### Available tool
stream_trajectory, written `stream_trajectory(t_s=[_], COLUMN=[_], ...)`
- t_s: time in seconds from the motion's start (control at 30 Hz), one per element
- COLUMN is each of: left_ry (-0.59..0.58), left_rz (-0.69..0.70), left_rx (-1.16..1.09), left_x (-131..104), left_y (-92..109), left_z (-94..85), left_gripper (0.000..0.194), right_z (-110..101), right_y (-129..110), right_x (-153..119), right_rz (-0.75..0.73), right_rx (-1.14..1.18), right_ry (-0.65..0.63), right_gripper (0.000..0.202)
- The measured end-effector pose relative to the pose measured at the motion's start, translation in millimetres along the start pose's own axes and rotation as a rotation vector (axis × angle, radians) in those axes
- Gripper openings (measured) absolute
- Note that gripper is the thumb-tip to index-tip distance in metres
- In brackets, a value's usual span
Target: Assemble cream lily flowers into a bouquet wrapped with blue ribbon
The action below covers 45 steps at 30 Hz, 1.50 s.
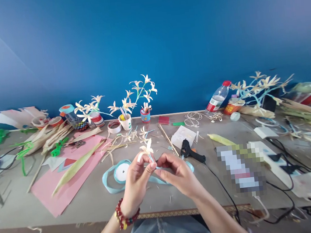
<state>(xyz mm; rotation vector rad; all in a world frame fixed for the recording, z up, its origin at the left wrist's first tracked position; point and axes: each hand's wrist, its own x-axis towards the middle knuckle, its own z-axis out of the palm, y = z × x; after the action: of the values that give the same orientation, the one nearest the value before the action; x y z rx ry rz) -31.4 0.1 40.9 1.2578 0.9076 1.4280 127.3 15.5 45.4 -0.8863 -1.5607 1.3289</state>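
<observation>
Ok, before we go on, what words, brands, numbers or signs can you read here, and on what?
None can be read for certain.
Bottle, red and white label: too small and blurred.
White cup, green mark: too small.
Red and white tub: too blurred.
Orange cup: too blurred.
Pixelated patch: nothing legible.

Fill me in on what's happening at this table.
A person's left hand pinches a pale flower by its stem, and the right hand's fingertips are close beside. A ribbon spool lies to the left, a black glue gun to the right. Similar flowers stand in a white cup farther back.
</observation>
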Motion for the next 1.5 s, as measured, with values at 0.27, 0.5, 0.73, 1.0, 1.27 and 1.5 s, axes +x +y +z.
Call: stream_trajectory(t_s=[0.27, 0.5, 0.73, 1.0, 1.27, 1.5], left_ry=[-0.012, -0.081, -0.123, -0.139, 0.122, 0.048], left_rz=[-0.03, -0.096, -0.14, -0.137, -0.062, 0.013], left_rx=[-0.02, -0.147, -0.246, -0.382, -0.218, -0.144], left_x=[0, 2, 4, 4, -1, -3], left_y=[-2, -3, 2, -2, -12, -11], left_z=[0.9, -2.9, -5.3, 1.5, 8.2, 3.6], left_gripper=[0.017, 0.014, 0.012, 0.015, 0.018, 0.011], right_z=[-3, -11, -10, 1, 6, -3], right_y=[-6, 5, 8, 13, 0, -3], right_x=[0, 2, 2, -2, -4, -3], right_rz=[-0.139, 0.016, 0.157, 0.177, -0.251, -0.025], right_rx=[-0.205, -0.069, 0.246, 0.4, -0.267, -0.007], right_ry=[0.138, 0.022, -0.052, -0.006, 0.22, 0.076], right_gripper=[0.021, 0.022, 0.031, 0.034, 0.022, 0.023])
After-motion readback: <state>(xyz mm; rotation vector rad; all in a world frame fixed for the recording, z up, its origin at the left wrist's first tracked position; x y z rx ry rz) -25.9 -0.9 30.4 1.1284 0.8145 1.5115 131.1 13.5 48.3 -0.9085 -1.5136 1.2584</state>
